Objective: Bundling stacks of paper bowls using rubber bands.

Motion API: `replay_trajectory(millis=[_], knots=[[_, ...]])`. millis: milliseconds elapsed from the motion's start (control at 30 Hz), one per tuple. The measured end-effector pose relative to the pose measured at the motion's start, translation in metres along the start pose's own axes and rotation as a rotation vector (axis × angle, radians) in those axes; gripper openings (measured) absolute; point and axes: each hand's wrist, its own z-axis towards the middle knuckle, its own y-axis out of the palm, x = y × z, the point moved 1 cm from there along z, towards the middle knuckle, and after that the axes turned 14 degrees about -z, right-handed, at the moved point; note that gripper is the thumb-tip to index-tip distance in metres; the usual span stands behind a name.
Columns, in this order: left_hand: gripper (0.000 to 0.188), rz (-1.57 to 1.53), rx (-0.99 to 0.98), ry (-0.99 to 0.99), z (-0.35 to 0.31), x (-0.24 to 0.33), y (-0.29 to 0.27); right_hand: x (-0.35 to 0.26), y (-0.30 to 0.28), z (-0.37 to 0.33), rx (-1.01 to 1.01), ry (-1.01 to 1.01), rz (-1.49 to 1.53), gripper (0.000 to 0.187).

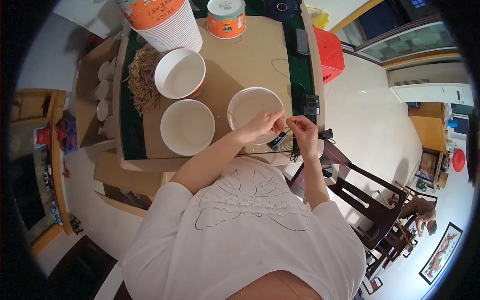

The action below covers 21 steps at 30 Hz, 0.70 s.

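Note:
A paper bucket, white inside, stands before me near the table's front edge. A thin brown cord shows at its left rim. My left hand reaches across the bucket's right side, its fingers closed in a pinch. Just right of the rim, my right hand pinches with thumb and index finger. The fingertips of both hands are close together but apart, on what looks like the thin cord; it is barely visible there. A black clip-like device with cables lies below the hands.
Left of it are a white bucket and another bucket. A tall bucket stack, a tangled cord pile and an upturned orange bucket sit farther back. A phone and a black box line the right edge.

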Motion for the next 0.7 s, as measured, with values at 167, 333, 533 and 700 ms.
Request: replay_trajectory(millis=[167, 333, 533, 700], knots=[[0.030, -0.127, -0.082, -0.098, 0.0032, -0.0074, -0.0054, 0.0075, 0.0004, 0.0015, -0.038, -0.038, -0.053, 0.006], [0.020, -0.157, -0.054, -0.119, 0.0001, -0.0017, -0.0042, 0.0059, -0.0018, 0.0006, -0.120, 0.026, -0.008, 0.011], [0.013, -0.095, -0.019, -0.075, -0.0006, -0.0009, -0.0041, 0.0081, -0.0015, 0.0001, -0.120, 0.060, 0.026, 0.012], [0.010, -0.077, 0.000, -0.031, 0.0043, -0.0062, -0.0085, 0.0030, -0.0017, -0.0010, -0.133, 0.113, 0.067, 0.012]])
